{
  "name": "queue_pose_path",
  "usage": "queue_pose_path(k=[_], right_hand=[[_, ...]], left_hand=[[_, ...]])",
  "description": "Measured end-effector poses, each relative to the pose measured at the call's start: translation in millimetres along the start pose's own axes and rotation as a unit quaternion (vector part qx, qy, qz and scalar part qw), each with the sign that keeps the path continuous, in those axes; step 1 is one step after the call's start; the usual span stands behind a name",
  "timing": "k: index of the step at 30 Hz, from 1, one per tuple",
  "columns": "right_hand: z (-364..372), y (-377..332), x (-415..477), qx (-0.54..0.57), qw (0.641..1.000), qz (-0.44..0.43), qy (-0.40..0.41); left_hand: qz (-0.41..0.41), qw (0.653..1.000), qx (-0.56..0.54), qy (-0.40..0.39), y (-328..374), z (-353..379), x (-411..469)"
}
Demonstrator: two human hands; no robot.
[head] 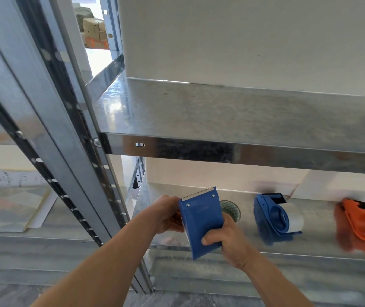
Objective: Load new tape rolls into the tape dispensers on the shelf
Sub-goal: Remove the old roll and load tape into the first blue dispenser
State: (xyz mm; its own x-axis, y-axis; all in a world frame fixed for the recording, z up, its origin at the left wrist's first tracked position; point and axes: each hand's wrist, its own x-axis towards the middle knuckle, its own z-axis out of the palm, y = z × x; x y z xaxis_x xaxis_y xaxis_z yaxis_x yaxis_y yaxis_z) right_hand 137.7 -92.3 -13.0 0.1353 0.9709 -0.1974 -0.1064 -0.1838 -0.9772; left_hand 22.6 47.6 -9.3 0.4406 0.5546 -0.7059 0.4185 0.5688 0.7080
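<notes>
A blue tape dispenser is held up in front of the lower metal shelf, its toothed blade pointing up. My left hand grips its left edge near the top. My right hand clasps its lower right side. Behind the dispenser a tape roll lies on the shelf, partly hidden. Further right sits a second blue dispenser with a roll of clear tape in it. An orange dispenser lies at the far right.
An upper metal shelf runs across just above my hands, bare against a white wall. Slotted steel uprights stand to the left. A neighbouring shelf bay at left holds flat paper sheets. Cardboard boxes show far behind.
</notes>
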Motion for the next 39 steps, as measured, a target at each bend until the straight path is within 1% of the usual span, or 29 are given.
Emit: queue_pose_path(k=[4, 6, 11, 14, 24, 28, 33, 39], right_hand=[[-6, -2, 1, -0.062, 0.998, -0.007, -0.018], [-9, -5, 1, -0.109, 0.994, -0.014, -0.029], [-12, -9, 2, -0.209, 0.976, -0.020, -0.058], [-10, -12, 1, -0.232, 0.970, -0.024, -0.067], [-11, -11, 7, -0.220, 0.972, -0.031, -0.080], [-13, -11, 9, -0.188, 0.979, -0.028, -0.073], [-12, -11, 8, -0.158, 0.985, -0.013, -0.074], [-10, -11, 9, -0.115, 0.991, -0.003, -0.062]], left_hand=[[0.005, 0.999, -0.023, -0.029, 0, -1, -7], [0.006, 0.999, -0.028, -0.026, 1, -2, -8], [0.021, 0.999, 0.048, -0.004, 1, -4, -9], [0.029, 0.998, 0.052, -0.011, 0, -6, -9], [0.021, 0.998, 0.006, -0.065, -1, -12, -10], [0.047, 0.997, -0.025, -0.057, -3, -13, -5], [0.060, 0.998, -0.013, -0.031, -3, -11, -3], [0.063, 0.998, 0.005, -0.026, -5, -9, -1]])
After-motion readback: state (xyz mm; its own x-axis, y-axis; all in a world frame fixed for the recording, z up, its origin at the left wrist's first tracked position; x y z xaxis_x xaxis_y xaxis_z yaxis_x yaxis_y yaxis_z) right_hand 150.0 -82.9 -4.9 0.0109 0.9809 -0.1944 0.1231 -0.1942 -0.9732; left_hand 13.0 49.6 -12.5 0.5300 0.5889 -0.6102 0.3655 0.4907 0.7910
